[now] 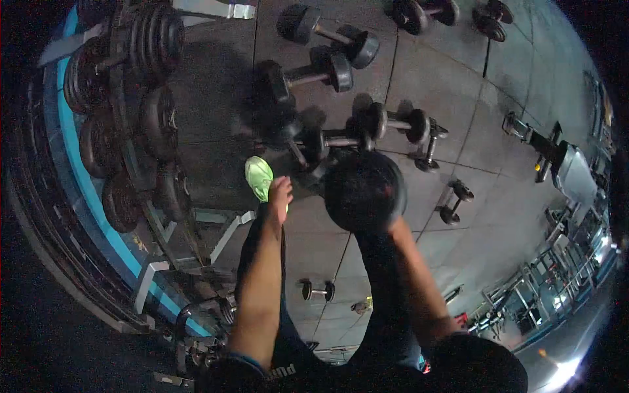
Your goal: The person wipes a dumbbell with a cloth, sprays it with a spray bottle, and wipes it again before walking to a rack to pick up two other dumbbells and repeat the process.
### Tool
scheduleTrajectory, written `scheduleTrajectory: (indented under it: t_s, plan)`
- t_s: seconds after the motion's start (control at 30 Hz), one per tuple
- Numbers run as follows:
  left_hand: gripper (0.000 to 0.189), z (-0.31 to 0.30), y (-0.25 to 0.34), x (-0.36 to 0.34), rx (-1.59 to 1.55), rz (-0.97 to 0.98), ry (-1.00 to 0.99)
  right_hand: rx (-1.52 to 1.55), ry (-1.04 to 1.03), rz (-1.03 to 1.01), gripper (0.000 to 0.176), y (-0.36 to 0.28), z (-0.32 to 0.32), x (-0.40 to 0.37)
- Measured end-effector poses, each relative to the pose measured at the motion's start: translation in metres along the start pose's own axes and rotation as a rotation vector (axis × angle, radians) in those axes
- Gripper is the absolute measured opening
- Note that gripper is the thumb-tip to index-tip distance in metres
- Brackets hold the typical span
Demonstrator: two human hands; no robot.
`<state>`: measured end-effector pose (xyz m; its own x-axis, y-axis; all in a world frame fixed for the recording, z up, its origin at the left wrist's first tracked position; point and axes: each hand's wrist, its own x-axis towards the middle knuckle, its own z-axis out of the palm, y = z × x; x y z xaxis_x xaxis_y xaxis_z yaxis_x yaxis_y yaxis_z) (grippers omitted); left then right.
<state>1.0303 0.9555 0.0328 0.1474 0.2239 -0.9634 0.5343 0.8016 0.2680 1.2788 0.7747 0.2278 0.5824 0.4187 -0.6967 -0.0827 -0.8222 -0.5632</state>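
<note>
A large black dumbbell (362,192) hangs in front of me, its round end facing the camera. My right hand (397,228) is at its near edge and appears to grip it, though the dumbbell hides most of the fingers. My left hand (280,194) holds nothing; its fingers are loosely apart, just above a bright green shoe (259,175) on my foot. Beyond the held dumbbell, another dumbbell (297,152) lies tilted on the floor, close to a dumbbell with a silver handle (341,141).
Several more dumbbells lie scattered ahead, including one pair-ended dumbbell (396,123) and a smaller dumbbell (455,202) at right. A rack of weight plates (157,42) stands on the left, its metal foot (232,236) reaching toward me. A bench (574,175) is far right.
</note>
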Motion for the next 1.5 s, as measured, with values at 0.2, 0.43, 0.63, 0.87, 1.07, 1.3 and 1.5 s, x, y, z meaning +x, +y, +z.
scheduleTrajectory:
  t_s: [0.2,0.43,0.63,0.87,1.07,1.3,1.5]
  plan:
    - [0.055,0.006,0.016,0.151,0.612,0.254,0.149,0.245,-0.048,0.031,0.033,0.055,0.025,-0.027]
    - [0.093,0.068,0.020,0.157,0.271,-0.091,0.135,0.368,-0.001,0.026,0.040,0.104,0.019,-0.003]
    - [0.021,0.046,-0.010,0.220,0.040,-0.048,0.032,0.124,0.058,0.016,0.043,0.127,-0.020,0.020]
    - [0.040,0.052,0.070,0.054,-0.031,0.074,-0.139,0.175,0.040,-0.028,0.049,0.112,-0.046,0.005]
    - [0.040,0.027,0.153,-0.125,0.222,0.148,-0.065,0.202,0.176,-0.075,0.051,0.142,-0.071,-0.033]
    - [0.043,-0.043,0.201,-0.298,0.654,0.104,-0.022,0.124,0.452,0.047,0.052,0.269,-0.104,-0.227]
    - [0.034,-0.141,0.209,-0.315,0.951,-0.085,-0.313,-0.095,0.806,0.194,0.054,0.334,-0.066,-0.429]
